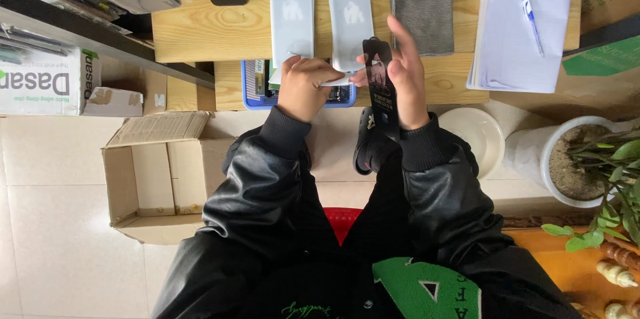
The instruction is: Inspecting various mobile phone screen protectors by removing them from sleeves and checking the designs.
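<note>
Right hand [405, 82] holds a long black packet [381, 89], gripped between thumb and fingers. The packet stands up and down in the view, with its long side pointing away from the person. Left hand [303, 87] is curled and pinches a small white strip [335, 81] that reaches across toward the packet. The strip lies just to the left of the packet, so the left hand is the nearer one to it. Both hands hang over a blue tray [252, 89] at the edge of the wooden bench [200, 26]. Two white packets [291, 16] lie flat further back, beside a grey cloth [423, 19].
</note>
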